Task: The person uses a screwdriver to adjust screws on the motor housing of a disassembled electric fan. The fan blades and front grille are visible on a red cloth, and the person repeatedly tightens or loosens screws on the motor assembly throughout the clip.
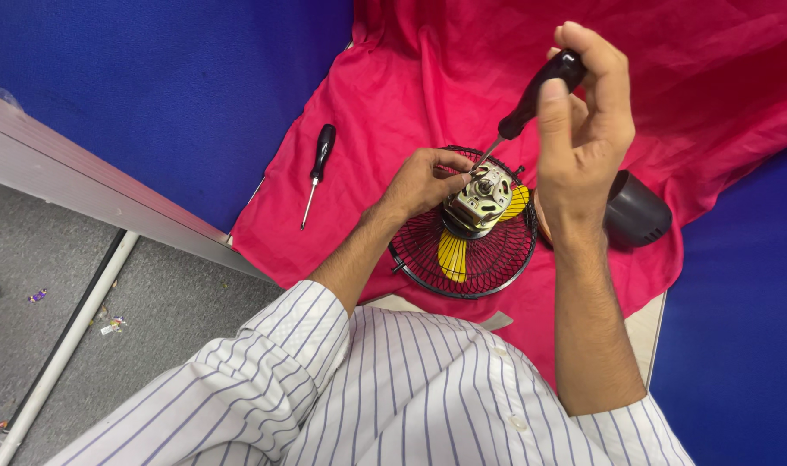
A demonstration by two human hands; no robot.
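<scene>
Red cloth point(393, 103), blue partition point(152, 78), black fan grille point(497, 267) with yellow blades point(451, 256), white shirt point(410, 397) with thin dark stripes.

The right hand point(583, 112) was raised high, fingers curled closed around a slim black handle, thumb pressed up along its near side and the wrist bent slightly back. Its bare forearm rose steeply from a rolled striped cuff at the lower right. The left hand point(423, 181) sat lower and further left, palm turned down, fingers bent and pinched together at their tips. Its forearm ran up diagonally from a striped sleeve pushed back to about mid-forearm. The two hands were near each other, not touching.
</scene>
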